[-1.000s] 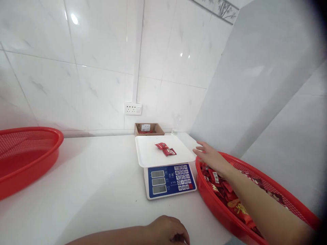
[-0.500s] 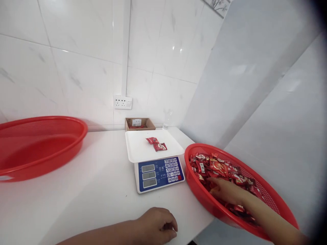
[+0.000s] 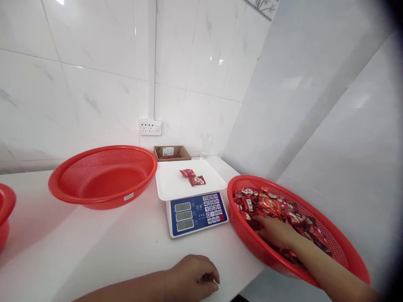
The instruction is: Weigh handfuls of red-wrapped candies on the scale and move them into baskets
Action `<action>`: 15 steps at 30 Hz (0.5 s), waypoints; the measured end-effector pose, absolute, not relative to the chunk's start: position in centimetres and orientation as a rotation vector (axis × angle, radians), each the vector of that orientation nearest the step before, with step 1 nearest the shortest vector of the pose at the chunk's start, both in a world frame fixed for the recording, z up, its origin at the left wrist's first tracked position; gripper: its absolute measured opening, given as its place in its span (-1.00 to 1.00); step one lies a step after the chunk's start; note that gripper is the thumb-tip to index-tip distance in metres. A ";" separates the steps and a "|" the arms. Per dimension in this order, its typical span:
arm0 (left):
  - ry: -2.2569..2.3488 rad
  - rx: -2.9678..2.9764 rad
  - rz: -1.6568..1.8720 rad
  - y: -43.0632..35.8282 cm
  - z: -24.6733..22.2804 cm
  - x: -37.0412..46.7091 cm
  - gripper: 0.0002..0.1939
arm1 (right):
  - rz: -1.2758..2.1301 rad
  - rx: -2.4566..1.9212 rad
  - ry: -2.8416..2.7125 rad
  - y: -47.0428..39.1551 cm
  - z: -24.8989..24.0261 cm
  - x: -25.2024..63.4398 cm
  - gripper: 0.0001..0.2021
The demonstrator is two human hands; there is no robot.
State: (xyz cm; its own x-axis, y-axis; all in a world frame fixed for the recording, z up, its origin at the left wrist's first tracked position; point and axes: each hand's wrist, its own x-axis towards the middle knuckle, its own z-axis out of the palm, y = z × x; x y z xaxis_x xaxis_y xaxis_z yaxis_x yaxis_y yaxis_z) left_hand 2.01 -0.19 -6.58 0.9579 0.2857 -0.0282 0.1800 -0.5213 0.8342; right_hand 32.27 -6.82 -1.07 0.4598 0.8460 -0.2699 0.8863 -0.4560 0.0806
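My left hand (image 3: 197, 277) rests over the white table (image 3: 126, 256) in front of the scale (image 3: 198, 214), loosely curled into a closed shape with nothing visible in it. On the scale's white tray (image 3: 171, 186) lie two red packets (image 3: 197, 180). To the right, my right hand (image 3: 273, 231) reaches into a red basket (image 3: 346, 251) among many small red packets (image 3: 270, 205). Its fingertips are partly hidden there, so whether they grip a packet cannot be made out.
A red basket (image 3: 107, 201) with nothing visible inside stands left of the scale. Part of another (image 3: 4, 209) shows at the left edge. Behind the scale are a small cardboard box (image 3: 172, 153) and a clear bottle (image 3: 206, 149). Walls rise behind and right.
A red basket now stands close to the scale's left side, farther right than the one seen before, and another basket's rim shows at the left edge. My right hand has shifted slightly left.
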 end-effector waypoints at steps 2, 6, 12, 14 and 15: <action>0.324 2.136 0.128 -0.2 -6.4 1.9 -0.79 | -0.293 2.501 1.512 -6.6 -1.0 32.1 -0.48; 0.323 2.142 0.120 -0.1 -6.0 1.9 -0.78 | -0.288 2.501 1.530 -6.5 -0.8 31.7 -0.54; 0.322 2.151 0.125 -0.2 -6.5 2.1 -0.78 | -0.263 2.514 1.516 -6.7 -0.8 31.6 -0.49; 0.314 2.158 0.136 -0.2 -6.7 2.1 -0.79 | -0.253 2.522 1.512 -6.8 -0.8 31.5 -0.51; 0.316 2.161 0.139 -0.2 -6.7 2.1 -0.79 | -0.253 2.525 1.507 -6.9 -0.8 31.5 -0.52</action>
State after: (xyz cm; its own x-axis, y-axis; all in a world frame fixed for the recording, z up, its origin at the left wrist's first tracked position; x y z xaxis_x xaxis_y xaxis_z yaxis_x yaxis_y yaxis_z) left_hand 2.14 -0.21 -6.73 0.9607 0.2769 -0.0184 0.1732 -0.5466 0.8193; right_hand 31.45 -6.86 -0.77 0.4688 0.8495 -0.2419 0.8820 -0.4653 0.0752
